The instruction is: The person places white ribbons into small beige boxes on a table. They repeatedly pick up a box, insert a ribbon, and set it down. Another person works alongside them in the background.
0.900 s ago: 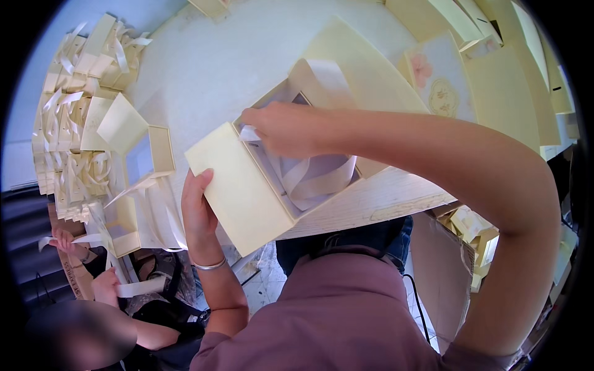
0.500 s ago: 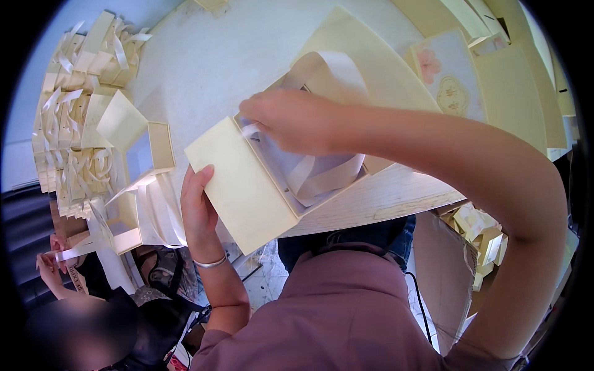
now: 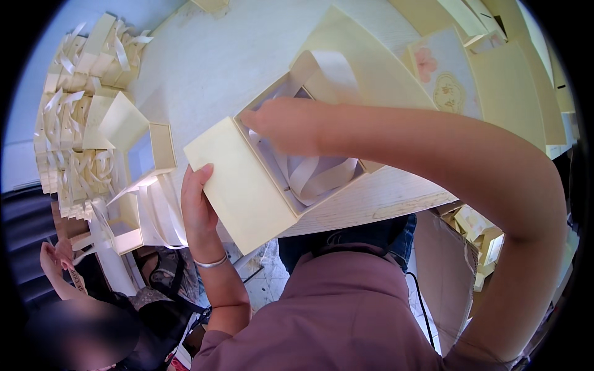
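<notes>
A cream gift box lies open at the table's near edge, its lid folded out to the left. My left hand grips that lid's left edge, thumb on top and fingers underneath. Over the box's inside, near its upper left corner, my right hand is closed, with a white ribbon coming out from under its fingers. The ribbon loops loosely across the grey-lined inside, and another loop rises at the box's far side. My right hand hides part of the inside, and its fingertips are partly covered.
Stacked cream boxes with ribbons fill the left side, with open boxes nearer. A large cream sheet lies behind my right arm; a flower-printed panel is at far right. A co-worker's hands show lower left, a carton lower right.
My right hand has shifted slightly down and right over the box, and the ribbon loop under it has changed shape. My left hand stays put. The co-worker's hands have moved.
</notes>
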Motion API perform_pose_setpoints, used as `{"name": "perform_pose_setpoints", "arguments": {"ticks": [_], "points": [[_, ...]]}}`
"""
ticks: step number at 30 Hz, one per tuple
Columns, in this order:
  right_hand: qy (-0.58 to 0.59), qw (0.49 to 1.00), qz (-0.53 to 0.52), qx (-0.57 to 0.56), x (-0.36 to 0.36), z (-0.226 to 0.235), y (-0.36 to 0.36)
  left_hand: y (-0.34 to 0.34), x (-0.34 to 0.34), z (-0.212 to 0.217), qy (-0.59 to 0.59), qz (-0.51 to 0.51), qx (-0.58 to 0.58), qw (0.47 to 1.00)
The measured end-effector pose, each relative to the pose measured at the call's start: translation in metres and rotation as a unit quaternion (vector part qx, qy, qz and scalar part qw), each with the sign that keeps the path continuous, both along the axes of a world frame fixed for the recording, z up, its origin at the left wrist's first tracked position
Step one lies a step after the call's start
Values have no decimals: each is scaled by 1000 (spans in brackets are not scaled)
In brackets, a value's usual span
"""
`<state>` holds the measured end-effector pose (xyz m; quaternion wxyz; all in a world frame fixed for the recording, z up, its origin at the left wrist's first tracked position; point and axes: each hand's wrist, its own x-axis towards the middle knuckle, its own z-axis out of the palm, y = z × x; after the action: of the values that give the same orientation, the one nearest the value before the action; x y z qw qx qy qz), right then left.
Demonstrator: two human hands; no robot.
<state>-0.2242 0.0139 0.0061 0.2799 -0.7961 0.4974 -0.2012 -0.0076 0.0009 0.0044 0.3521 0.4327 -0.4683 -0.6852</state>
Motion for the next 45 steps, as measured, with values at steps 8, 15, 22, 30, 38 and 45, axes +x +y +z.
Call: {"name": "perform_pose_setpoints", "arguments": {"ticks": [8, 15, 22, 30, 38, 45], "points": [[-16, 1000, -26, 1, -4, 4, 3, 2, -3, 1, 8, 5, 5, 1000], [-4, 1000, -15, -15, -4, 4, 2, 2, -2, -1, 55, 13, 43, 998], [23, 1000, 10, -14, -7, 8, 5, 21, -22, -12, -6, 71, -64, 995], [-7, 996, -16, 82, -6, 4, -6, 6, -52, -20, -256, -77, -268, 926], [4, 988, -33, 148, -4, 1, -12, 6, -60, -21, -293, -115, -313, 896], [80, 992, -35, 92, -8, 19, 1, 8, -60, -20, -318, -135, -333, 877]]}}
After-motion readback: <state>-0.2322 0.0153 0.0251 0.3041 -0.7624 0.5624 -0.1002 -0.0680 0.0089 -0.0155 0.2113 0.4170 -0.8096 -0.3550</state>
